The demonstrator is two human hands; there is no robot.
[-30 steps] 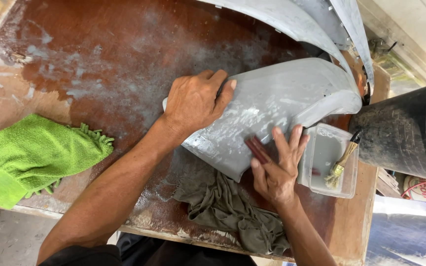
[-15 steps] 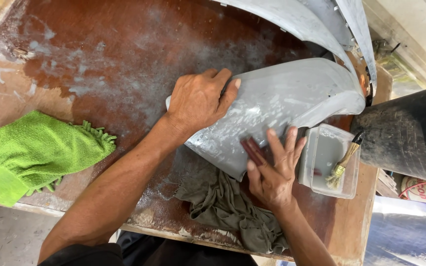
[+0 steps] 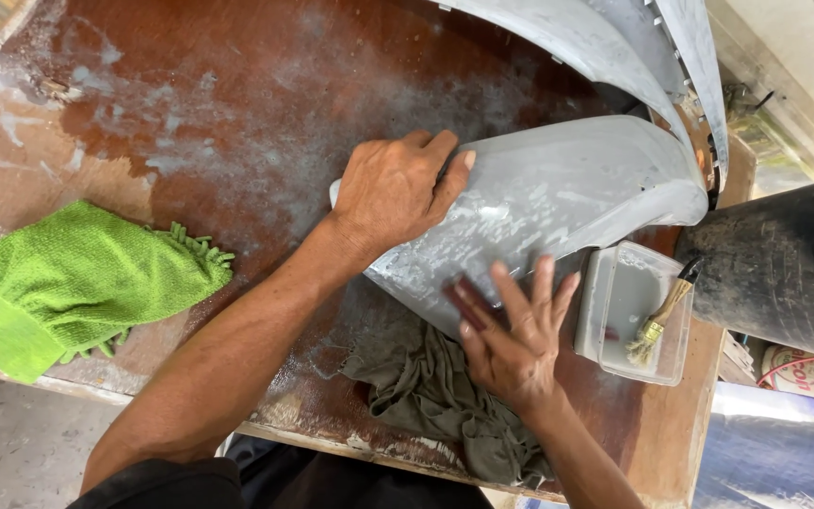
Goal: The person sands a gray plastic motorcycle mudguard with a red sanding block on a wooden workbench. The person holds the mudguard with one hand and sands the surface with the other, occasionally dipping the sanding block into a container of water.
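A curved grey panel (image 3: 577, 188), dusty and scuffed white, lies on the brown wooden table (image 3: 190, 94). My left hand (image 3: 398, 193) rests on the panel's left end, fingers curled over its top edge and holding it down. My right hand (image 3: 515, 349) lies flat with fingers spread on the panel's near edge. It presses a small dark reddish-brown piece of sandpaper (image 3: 468, 300) against the surface. A crumpled grey-green rag (image 3: 435, 386) lies under the panel's near edge, just left of my right hand.
A green microfibre cloth (image 3: 77, 278) lies at the table's left front. A clear plastic tub (image 3: 614, 311) holding a small brush (image 3: 657, 320) sits right of my right hand. A black drum (image 3: 774, 264) stands at the right. More grey panels (image 3: 595, 42) arch over the far side.
My right hand has slid slightly toward me along the panel's near edge with the sandpaper under it. My left hand and the panel have stayed nearly still.
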